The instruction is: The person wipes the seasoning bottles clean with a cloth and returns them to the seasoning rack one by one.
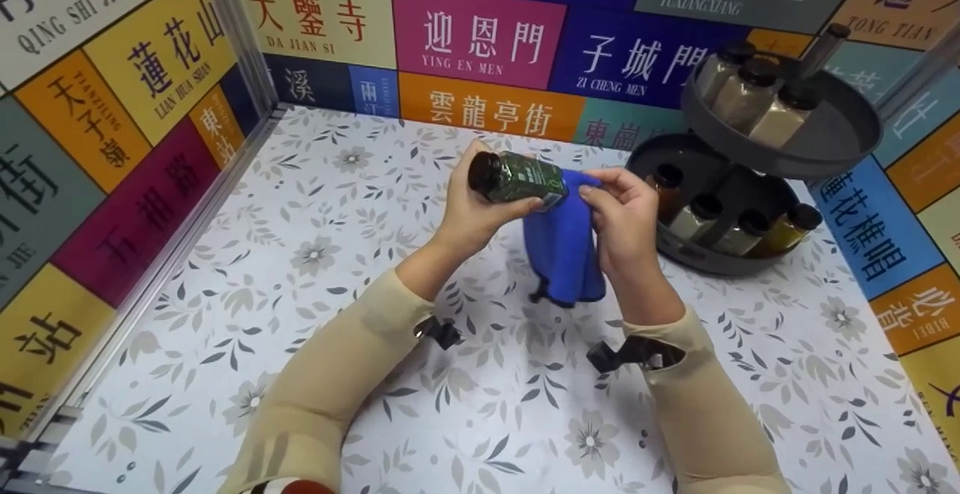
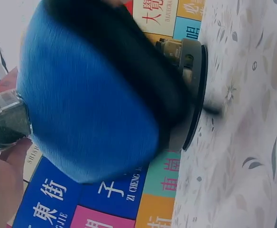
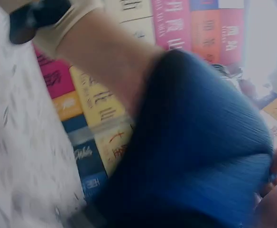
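My left hand (image 1: 469,205) grips a dark green jar (image 1: 525,179) with a black lid, tilted on its side above the table. Against the jar's base end lies a blue cloth (image 1: 566,247) with a dark edge, hanging down in folds. My right hand (image 1: 630,213) pinches the cloth's upper part between thumb and fingers. In the left wrist view the cloth (image 2: 91,95) spreads wide beside the clear end of the jar (image 2: 8,121). The right wrist view shows the cloth (image 3: 205,142) blurred and covering much of the scene; the jar is mostly hidden there.
A two-tier dark grey round rack (image 1: 712,254) stands at the back right, with several black-lidded jars on both tiers. The table (image 1: 315,254) has a floral cover. Sign-printed walls (image 1: 480,37) close off the back and sides. A red-brown round object (image 1: 300,486) shows at the bottom edge.
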A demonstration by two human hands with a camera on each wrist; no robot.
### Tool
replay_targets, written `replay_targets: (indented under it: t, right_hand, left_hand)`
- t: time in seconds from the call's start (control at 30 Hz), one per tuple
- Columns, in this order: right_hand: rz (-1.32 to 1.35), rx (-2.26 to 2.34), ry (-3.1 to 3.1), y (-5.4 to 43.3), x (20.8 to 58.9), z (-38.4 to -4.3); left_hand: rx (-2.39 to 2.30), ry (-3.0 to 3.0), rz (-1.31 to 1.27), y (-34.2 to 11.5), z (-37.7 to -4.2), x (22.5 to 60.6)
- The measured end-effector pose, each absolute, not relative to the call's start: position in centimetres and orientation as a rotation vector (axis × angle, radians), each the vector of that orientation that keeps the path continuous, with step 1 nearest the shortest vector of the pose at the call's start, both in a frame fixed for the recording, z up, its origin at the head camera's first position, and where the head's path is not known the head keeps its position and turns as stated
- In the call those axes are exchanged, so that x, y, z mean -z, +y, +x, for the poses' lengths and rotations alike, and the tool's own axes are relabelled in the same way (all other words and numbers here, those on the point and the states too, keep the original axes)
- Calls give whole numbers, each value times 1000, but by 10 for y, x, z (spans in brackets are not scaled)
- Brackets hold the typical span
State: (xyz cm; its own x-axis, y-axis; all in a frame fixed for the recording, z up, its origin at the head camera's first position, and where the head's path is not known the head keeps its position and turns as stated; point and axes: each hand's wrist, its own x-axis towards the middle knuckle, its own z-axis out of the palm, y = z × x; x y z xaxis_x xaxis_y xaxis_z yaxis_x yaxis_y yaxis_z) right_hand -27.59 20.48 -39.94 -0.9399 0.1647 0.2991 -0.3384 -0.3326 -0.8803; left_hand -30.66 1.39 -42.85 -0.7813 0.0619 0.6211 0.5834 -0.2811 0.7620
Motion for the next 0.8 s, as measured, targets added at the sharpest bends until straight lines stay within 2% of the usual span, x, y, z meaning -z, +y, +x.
replay_targets:
  t: [0.2, 0.4, 0.8]
  right_hand:
    - [187, -2340, -1381, 191, 404, -273]
    - [173, -2288, -1499, 175, 418, -274]
    - [137, -2503, -1647, 209, 409, -287]
  left_hand:
    - [2177, -1615, -812, 17, -298, 428]
    - [2104, -1662, -720, 18, -293, 426]
    - [1941, -1756, -730, 17, -308, 434]
